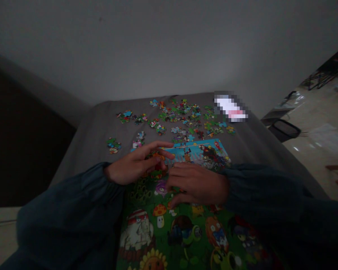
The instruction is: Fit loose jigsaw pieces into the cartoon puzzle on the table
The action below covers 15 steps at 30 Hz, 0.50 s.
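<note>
Left hand [136,165] reaches inward, its fingers parted around a small orange puzzle piece [158,156]; whether the piece is gripped cannot be determined. Right hand [195,183] lies just beside it with fingers curled and thumb apart, resting on the green assembled puzzle [186,240], no held item visible. A blue puzzle section [198,152] lies directly ahead, its long axis crosswise; the left fingertips are nearer and overlap its edge. Loose pieces [180,112] lie scattered farther out on grey cloth [98,127].
</note>
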Each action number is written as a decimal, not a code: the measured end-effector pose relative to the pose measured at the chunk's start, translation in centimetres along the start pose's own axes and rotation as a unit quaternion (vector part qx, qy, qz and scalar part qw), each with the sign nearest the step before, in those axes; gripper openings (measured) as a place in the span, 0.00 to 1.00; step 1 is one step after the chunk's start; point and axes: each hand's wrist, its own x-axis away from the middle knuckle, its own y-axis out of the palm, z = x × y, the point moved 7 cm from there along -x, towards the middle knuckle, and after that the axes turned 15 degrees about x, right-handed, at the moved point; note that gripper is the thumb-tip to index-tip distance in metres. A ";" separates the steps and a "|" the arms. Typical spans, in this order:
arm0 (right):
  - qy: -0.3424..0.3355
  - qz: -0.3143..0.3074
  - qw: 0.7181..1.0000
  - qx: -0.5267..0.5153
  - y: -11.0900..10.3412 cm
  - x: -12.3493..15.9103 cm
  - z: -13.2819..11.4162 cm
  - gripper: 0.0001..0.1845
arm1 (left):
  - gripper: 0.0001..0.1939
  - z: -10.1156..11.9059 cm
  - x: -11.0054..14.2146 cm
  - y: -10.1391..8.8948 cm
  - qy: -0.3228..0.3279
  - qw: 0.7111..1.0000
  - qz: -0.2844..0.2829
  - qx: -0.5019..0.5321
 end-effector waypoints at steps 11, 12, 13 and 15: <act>0.049 -0.007 0.999 0.008 0.2 -0.2 0.8 0.27 | 0.22 0.0 -0.2 -0.4 0.003 1.000 0.013 0.007; 0.050 -0.004 0.999 0.013 0.2 -0.2 0.8 0.28 | 0.22 -0.1 -0.2 -0.4 0.004 1.000 0.007 0.010; 0.050 0.001 0.999 0.019 0.3 -0.2 0.8 0.28 | 0.22 -0.2 -0.2 -0.5 0.004 1.000 0.000 0.012; 0.046 0.011 0.998 0.027 0.3 -0.2 0.8 0.29 | 0.23 -0.4 -0.3 -0.5 0.003 1.000 -0.009 0.012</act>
